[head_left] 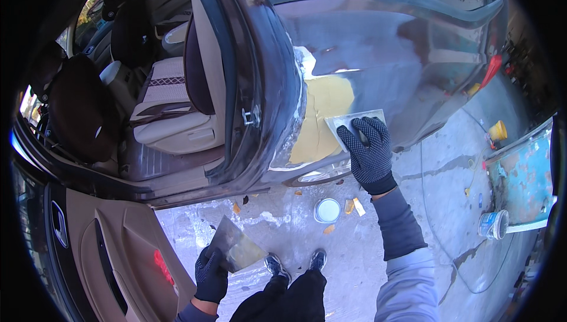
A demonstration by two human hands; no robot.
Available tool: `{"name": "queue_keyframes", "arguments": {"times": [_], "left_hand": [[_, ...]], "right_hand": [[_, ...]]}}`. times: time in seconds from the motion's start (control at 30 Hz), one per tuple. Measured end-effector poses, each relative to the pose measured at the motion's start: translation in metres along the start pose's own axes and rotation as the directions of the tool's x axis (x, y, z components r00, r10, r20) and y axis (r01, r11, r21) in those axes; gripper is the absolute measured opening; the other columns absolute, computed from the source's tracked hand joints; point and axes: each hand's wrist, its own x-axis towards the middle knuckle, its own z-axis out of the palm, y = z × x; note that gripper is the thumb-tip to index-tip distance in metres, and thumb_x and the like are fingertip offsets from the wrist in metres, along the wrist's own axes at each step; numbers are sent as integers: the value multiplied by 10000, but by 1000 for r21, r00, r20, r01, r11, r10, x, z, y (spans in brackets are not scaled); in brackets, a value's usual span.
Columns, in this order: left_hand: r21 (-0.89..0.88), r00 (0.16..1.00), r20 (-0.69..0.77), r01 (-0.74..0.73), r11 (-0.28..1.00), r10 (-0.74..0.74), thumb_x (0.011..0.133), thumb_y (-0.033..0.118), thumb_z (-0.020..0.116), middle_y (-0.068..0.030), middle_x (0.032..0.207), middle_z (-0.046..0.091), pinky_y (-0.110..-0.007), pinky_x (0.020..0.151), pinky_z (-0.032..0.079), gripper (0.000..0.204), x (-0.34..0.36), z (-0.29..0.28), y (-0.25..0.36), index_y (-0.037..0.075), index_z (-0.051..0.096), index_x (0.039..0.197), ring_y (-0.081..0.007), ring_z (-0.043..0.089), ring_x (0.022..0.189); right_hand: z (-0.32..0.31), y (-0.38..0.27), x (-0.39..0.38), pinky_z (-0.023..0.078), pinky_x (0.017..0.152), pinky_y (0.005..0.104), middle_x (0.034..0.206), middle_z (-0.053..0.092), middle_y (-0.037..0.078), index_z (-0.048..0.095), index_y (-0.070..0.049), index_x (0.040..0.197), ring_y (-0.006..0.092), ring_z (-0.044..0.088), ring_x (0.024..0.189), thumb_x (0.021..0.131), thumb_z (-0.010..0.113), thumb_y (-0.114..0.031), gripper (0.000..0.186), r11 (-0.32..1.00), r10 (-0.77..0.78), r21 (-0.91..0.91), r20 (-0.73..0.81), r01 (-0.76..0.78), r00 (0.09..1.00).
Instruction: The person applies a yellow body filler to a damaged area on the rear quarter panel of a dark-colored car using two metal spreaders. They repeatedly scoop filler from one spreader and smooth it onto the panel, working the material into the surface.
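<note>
My right hand (370,150), in a black dotted glove, grips a flat pale spreader (374,115). Its blade lies against the right side of a yellowish filler patch (322,109) on the dark car's rear side panel (393,68). White, rough-edged filler (306,62) borders the patch on the left and top. Low on the left, my gloved left hand (211,275) holds a square metal plate (237,246) tilted over the floor, with a smear on its face. The fingers behind the plate are partly hidden.
The open car door (118,251) stands at lower left, the seat (177,103) behind the opening. A white-topped can (326,210) sits on the concrete floor below the wheel (322,173). At right are a worn turquoise panel (522,180), a bucket (494,224), a yellow cup (498,130) and a hose (434,233).
</note>
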Motion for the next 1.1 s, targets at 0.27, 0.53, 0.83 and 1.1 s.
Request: {"name": "queue_keyframes", "arguments": {"times": [0.27,0.53,0.83,1.1], "left_hand": [[158,999,3,-33,987,33,1072,213,638,-42,1022,653,-290,830,511,291,2,-9,-5,-21,627,1245,-120,616,909],[316,996,-2,-87,945,92,1083,162,606,-94,1054,665,-315,857,520,268,6,-22,-22,-59,625,1234,-158,628,927],[41,1000,-7,-12,999,12,1073,115,611,-92,1125,685,-328,879,555,244,0,20,-18,-15,625,1279,-175,671,982],[-432,971,216,193,881,-107,1068,167,603,-55,1113,717,-373,851,595,226,5,96,14,88,639,1277,-209,719,918]], "right_hand": [[60,-1,-75,444,1100,544,1311,638,91,759,-254,1321,376,544,1270,821,661,24,581,996,45,75,23,-46,999],[99,-1,-119,445,1101,560,1308,628,109,767,-232,1290,395,533,1272,801,682,-32,535,993,2,118,53,-9,999],[97,2,-145,452,1084,557,1293,633,139,711,-204,1364,380,581,1215,830,611,-29,571,988,-12,151,272,-31,962],[-26,-95,-98,516,975,336,1208,682,141,687,49,1225,208,641,1153,1042,603,-39,220,41,776,767,379,-640,504]]}}
